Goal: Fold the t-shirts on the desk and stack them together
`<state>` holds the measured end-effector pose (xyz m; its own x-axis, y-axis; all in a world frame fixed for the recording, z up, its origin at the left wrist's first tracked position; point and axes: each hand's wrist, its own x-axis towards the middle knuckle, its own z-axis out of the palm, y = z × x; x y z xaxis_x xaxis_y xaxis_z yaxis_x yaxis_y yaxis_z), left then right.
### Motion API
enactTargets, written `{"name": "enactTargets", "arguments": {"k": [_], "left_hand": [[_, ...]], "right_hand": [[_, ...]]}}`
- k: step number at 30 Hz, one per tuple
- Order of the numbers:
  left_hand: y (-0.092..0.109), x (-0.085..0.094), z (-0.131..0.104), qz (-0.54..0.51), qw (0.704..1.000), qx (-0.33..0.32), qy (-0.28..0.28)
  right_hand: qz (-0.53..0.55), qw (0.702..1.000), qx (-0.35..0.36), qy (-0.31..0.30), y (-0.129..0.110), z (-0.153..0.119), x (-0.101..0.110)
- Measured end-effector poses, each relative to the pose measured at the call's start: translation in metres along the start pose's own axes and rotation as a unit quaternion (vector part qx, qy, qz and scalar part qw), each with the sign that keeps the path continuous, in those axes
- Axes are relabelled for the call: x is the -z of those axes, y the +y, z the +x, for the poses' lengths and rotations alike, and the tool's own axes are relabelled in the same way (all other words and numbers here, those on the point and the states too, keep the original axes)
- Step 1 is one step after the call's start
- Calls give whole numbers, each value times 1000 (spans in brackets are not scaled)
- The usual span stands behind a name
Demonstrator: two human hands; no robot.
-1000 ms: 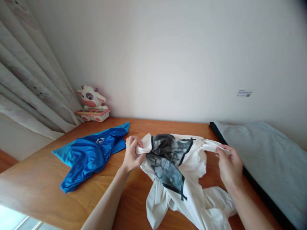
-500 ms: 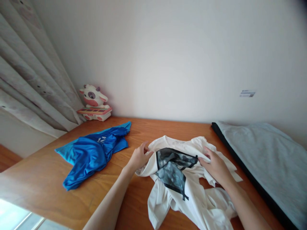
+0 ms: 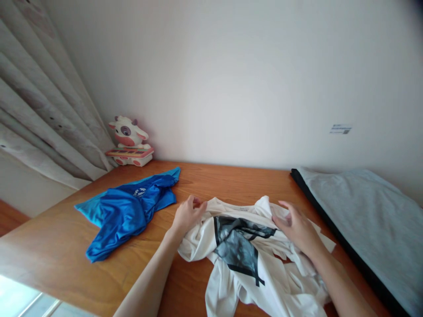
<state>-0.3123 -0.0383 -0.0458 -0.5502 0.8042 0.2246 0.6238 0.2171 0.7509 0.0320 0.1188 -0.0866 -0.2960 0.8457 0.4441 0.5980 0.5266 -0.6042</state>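
Observation:
A crumpled white T-shirt [image 3: 241, 207] with a grey and black printed panel lies in front of me, its neckline toward the wall. The print is folded over on itself, and the lower part of the shirt is bunched toward me. At the left shoulder, my left hand [image 3: 189, 215] is closed with its thumb and fingers on the cloth. My right hand [image 3: 297, 229] is at the right shoulder, index finger stretched out and thumb apart from it, touching the fabric. A small peak of cloth stands up beside that thumb.
A shiny blue garment [image 3: 128, 207] lies crumpled on the wooden table [image 3: 231, 169] to the left. Behind it sits a cow-shaped toy keyboard [image 3: 130, 143]. A grey cloth with a black edge [image 3: 366, 211] covers the right side. A curtain [image 3: 42, 97] hangs at left.
The shirt's neckline has come a little toward me, and its left shoulder has bunched up. My left hand has risen slightly. The fingers of my right hand have spread apart.

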Motion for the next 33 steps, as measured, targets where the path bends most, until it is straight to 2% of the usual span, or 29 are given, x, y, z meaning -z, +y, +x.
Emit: {"name": "enactTargets", "arguments": {"k": [2, 5, 7, 9, 11, 13, 14, 15, 17, 19, 22, 25, 27, 29, 30, 33], "left_hand": [[1, -5, -4, 3, 999, -7, -40], [1, -6, -6, 2, 988, -43, -151], [0, -5, -4, -3, 984, -56, -168], [0, -3, 0, -14, 994, -60, -93], [-1, 0, 4, -29, 996, -79, 30], [-1, 4, 7, -41, 986, -104, 123], [-2, 6, 8, -46, 983, -112, 135], [-2, 8, 7, -51, 984, -114, 123], [-1, 10, 4, -54, 992, -101, 47], [1, 10, -1, -19, 995, -86, -42], [4, 8, -6, 80, 983, -115, -120], [4, 7, -5, 110, 972, -151, -139], [2, 6, -3, 89, 978, -155, -108], [1, 6, 0, 48, 985, -162, -45], [1, 6, 1, 22, 986, -168, -8], [0, 5, 4, -49, 978, -182, 90]], "right_hand": [[7, 999, -13, -31, 2, 0, -4], [-12, 995, -16, -93, 0, 0, -3], [-10, 996, -9, -84, -6, 1, 1], [10, 1000, -4, -6, -12, 3, 8], [36, 994, 11, 100, -17, 4, 16], [64, 986, 23, 150, -19, 5, 25], [83, 987, 21, 136, -20, 4, 29], [103, 990, 13, 92, -19, 4, 31], [107, 993, -28, -29, -18, 1, 31], [60, 990, -65, -110, -18, -2, 27], [-3, 988, -79, -130, -19, -5, 17], [25, 978, -57, -198, -22, -7, 15], [58, 966, -27, -252, -24, -7, 16], [80, 966, 5, -247, -26, -5, 17], [85, 973, 16, -212, -26, -4, 17], [105, 992, 35, -53, -22, 1, 17]]}}
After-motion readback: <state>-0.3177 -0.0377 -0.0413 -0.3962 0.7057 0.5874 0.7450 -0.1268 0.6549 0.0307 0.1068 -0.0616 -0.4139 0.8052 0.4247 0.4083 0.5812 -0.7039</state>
